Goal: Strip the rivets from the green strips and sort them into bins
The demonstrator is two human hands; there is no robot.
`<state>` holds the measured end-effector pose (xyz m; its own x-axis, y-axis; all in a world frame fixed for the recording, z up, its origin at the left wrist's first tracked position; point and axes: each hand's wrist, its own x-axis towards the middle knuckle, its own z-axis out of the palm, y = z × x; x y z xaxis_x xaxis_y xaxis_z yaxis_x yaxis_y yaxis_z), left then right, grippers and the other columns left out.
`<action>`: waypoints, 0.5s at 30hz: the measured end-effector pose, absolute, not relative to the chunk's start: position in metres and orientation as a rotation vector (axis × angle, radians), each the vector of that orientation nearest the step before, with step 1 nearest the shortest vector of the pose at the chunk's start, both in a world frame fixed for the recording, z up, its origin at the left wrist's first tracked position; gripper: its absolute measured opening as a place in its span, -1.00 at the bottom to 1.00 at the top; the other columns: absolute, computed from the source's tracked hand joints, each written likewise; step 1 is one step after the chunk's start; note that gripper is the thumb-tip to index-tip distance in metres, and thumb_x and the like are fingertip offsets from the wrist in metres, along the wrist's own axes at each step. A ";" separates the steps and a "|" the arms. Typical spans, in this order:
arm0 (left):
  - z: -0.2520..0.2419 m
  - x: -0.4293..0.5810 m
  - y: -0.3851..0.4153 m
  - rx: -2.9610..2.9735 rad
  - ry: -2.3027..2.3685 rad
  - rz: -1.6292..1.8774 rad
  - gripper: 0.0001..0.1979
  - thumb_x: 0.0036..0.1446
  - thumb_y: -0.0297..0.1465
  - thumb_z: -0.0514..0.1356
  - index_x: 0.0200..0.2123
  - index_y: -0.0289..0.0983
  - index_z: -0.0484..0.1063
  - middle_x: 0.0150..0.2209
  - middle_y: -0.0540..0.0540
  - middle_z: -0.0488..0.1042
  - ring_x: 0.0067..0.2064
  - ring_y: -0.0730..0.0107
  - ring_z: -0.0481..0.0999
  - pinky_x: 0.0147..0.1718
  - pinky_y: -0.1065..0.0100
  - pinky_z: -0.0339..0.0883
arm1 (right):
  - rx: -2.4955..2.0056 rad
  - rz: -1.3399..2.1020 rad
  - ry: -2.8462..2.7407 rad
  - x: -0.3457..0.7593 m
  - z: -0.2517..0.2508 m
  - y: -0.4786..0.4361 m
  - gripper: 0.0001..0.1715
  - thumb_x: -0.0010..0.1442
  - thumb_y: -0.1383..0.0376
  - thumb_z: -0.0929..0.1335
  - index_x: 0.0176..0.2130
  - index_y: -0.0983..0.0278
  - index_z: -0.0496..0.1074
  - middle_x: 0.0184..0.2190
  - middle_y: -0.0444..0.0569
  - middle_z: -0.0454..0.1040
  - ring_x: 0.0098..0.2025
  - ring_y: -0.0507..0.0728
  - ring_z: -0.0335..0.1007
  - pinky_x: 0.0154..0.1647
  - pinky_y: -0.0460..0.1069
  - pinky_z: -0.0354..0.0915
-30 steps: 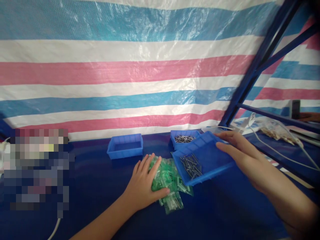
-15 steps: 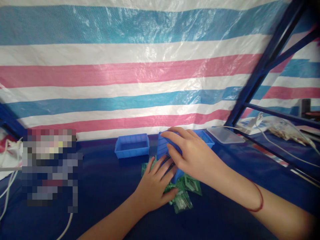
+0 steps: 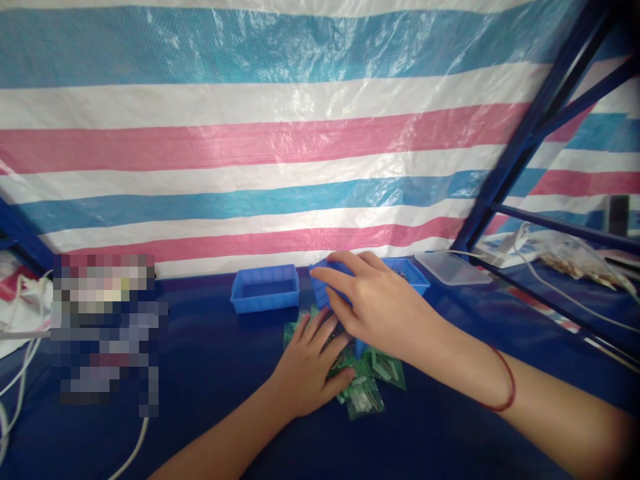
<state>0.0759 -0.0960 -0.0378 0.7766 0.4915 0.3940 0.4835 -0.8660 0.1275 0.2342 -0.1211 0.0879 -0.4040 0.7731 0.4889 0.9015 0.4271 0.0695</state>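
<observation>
The right hand [image 3: 375, 300] clamps a tilted blue tray [image 3: 320, 292]; the left hand [image 3: 309, 373] lies spread over green packets [image 3: 367, 393].

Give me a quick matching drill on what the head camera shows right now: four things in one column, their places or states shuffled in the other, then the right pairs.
Things
1. left hand
2. right hand
3. red cord
4. clear plastic piece

Places or states
A. around the right forearm
B. lying to the right of the rear blue tray
C. spread over green packets
D. holding a blue tray that it partly hides

Pairs: 1-C, 2-D, 3-A, 4-B
</observation>
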 end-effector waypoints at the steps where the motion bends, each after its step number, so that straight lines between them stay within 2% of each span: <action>1: -0.037 0.076 -0.096 2.942 0.794 0.635 -0.57 0.24 -0.16 0.03 0.11 -0.19 0.30 0.20 -0.21 0.23 0.26 0.01 0.09 0.22 -0.10 -0.06 | -1.427 -0.472 -2.306 0.234 0.088 -0.121 -0.59 0.23 0.35 0.21 0.05 0.20 0.38 -0.09 0.12 0.40 -0.12 0.27 0.30 -0.21 0.09 0.27; 5: -0.038 0.077 -0.095 2.935 0.770 0.604 -0.62 0.26 -0.17 0.01 0.08 -0.13 0.34 0.17 -0.18 0.27 0.25 0.02 0.12 0.20 -0.10 -0.04 | -1.424 -0.510 -2.316 0.233 0.087 -0.120 -0.59 0.23 0.34 0.22 0.05 0.20 0.39 -0.09 0.12 0.40 -0.15 0.26 0.29 -0.23 0.09 0.27; 10: -0.039 0.077 -0.095 2.913 0.796 0.663 -0.59 0.20 -0.17 0.09 0.09 -0.14 0.34 0.15 -0.22 0.28 0.23 -0.04 0.15 0.17 -0.12 0.02 | -1.434 -0.580 -2.333 0.233 0.087 -0.121 -0.60 0.23 0.34 0.22 0.04 0.22 0.40 -0.09 0.15 0.40 -0.14 0.29 0.28 -0.25 0.10 0.26; 15: -0.036 0.077 -0.095 2.950 0.774 0.632 -0.64 0.22 -0.16 0.07 0.06 -0.02 0.37 0.18 -0.15 0.26 0.26 -0.08 0.10 0.17 -0.25 -0.09 | -1.467 -0.643 -2.329 0.225 0.088 -0.122 -0.62 0.22 0.33 0.23 0.01 0.20 0.42 -0.11 0.15 0.41 -0.17 0.30 0.27 -0.34 0.08 0.25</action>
